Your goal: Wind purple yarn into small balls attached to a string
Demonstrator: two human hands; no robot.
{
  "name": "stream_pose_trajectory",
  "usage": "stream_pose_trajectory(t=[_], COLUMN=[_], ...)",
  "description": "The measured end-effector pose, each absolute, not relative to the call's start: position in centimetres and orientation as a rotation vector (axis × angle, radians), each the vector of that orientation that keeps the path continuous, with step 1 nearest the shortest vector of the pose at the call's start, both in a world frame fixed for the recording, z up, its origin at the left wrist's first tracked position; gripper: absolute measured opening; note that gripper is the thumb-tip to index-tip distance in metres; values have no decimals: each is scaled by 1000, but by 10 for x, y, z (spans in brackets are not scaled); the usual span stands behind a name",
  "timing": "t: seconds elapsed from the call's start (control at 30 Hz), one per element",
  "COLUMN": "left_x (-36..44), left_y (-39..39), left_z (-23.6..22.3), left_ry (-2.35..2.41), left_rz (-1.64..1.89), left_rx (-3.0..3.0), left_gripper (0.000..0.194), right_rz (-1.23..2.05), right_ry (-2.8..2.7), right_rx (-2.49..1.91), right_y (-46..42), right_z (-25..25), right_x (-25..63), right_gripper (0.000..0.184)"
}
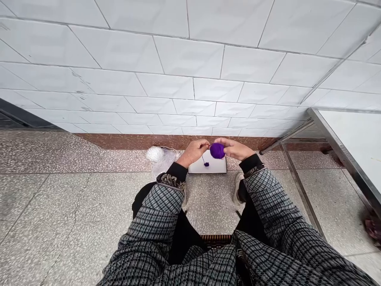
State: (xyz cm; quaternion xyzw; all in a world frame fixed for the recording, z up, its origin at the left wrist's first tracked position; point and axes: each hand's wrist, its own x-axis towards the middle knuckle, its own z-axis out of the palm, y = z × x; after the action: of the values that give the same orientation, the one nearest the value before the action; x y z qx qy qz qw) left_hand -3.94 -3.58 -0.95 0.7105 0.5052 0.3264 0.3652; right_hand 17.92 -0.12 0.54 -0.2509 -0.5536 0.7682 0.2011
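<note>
My right hand [235,149] is closed around a ball of purple yarn [217,151], its fingers behind and beside the ball. To the left of the ball, my left hand [195,151] pinches a dark strand of yarn [203,159]. That strand hangs below the fingers to a small purple tangle [206,164], seen against a shallow white box [196,170] on the floor. Both hands are held above the box, close together, with the ball between them.
A white ball of yarn [155,154] and a clear plastic bag [163,163] lie left of the box. A metal-framed table [347,159] stands at the right. Ahead is a white tiled wall [190,87]. My shoes [237,188] flank the box on the speckled floor [98,206].
</note>
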Motion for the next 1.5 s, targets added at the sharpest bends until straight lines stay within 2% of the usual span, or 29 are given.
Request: stream_pose_trajectory(t=[0.17,0.3,0.4,0.53,0.67,0.8,0.97,1.2,1.3,1.4,1.5], left_x=[-34,-29,-29,-35,-44,-44,-36,-31,-30,-31,-32], left_y=[-39,-44,-44,-42,-38,-35,-37,-42,-42,-43,-42], left_z=[-13,-13,-13,-11,-10,-12,-15,-18,-18,-15,-12], left_ry=[1250,1138,1110,1197,1278,1348,1347,1162,1111,1111,1162], left_rz=[745,620,596,748,820,857,837,598,557,503,533], left_rx=[1830,1886,1933,1966,1956,1878,1842,1956,1972,1961,1936], left_gripper=[22,23,24,20,18,19,21,23,24,26,23], right_rz=[2018,1850,1717,1662,1981,2183,2043,1833,1677,1502,1532], right_ry=[-1188,-1079,-1200,-1634,-1917,-1613,-1207,-1069,-1165,-1485,-1859], right_rx=[-695,-862,-1079,-1297,-1116,-777,-724,-888,-1072,-1315,-1385], right_y=[2,7,9,7,2,-1,2,7,10,10,7], right_z=[8,2,-6,-12,-5,3,3,-2,-9,-14,-13], right_x=[172,162,159,164,169,170,167,161,160,162,166], right_gripper=[49,44,40,37,41,49,54,47,43,38,35])
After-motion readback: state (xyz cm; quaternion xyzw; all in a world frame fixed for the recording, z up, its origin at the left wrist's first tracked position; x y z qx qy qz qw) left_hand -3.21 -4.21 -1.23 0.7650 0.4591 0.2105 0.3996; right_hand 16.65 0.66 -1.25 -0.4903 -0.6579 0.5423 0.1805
